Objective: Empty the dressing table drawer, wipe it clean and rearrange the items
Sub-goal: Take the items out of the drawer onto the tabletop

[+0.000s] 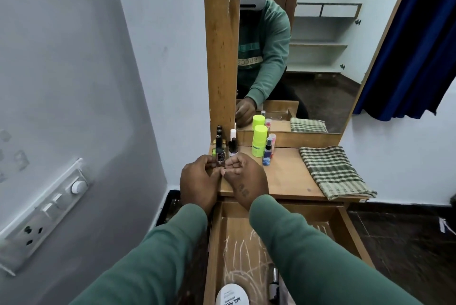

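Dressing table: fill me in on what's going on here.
A person in green sleeves is working at the table. The left hand holds a small bottle at the front left corner of the tabletop; the right hand is curled against it, grip unclear. More little bottles, a green bottle, a spray bottle and a checked cloth sit on the tabletop. The drawer below is pulled open, not yet empty: a white tub and a dark bottle lie in it.
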Demonstrator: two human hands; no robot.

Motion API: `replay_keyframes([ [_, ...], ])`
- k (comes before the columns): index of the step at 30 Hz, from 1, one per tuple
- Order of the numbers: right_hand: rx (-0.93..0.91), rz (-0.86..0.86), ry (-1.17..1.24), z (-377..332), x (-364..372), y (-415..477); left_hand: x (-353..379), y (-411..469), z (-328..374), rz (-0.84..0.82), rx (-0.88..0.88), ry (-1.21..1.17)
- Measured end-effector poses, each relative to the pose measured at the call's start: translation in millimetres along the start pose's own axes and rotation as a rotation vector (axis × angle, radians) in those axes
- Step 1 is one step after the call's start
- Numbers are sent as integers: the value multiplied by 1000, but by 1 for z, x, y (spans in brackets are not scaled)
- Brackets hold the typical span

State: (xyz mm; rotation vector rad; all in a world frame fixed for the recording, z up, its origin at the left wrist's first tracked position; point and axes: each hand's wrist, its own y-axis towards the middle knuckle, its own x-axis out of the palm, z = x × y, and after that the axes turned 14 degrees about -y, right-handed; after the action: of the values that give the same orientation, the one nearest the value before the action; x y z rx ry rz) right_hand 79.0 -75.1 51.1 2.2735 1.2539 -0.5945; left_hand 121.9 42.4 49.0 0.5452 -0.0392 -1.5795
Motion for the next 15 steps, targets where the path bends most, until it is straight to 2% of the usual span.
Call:
replay_keyframes([
  [6,29,-4,8,-2,-1,0,5,-3,-3,40,11,26],
  [15,46,-67,18,-1,-23,-26,-14,-30,8,-25,50,109],
])
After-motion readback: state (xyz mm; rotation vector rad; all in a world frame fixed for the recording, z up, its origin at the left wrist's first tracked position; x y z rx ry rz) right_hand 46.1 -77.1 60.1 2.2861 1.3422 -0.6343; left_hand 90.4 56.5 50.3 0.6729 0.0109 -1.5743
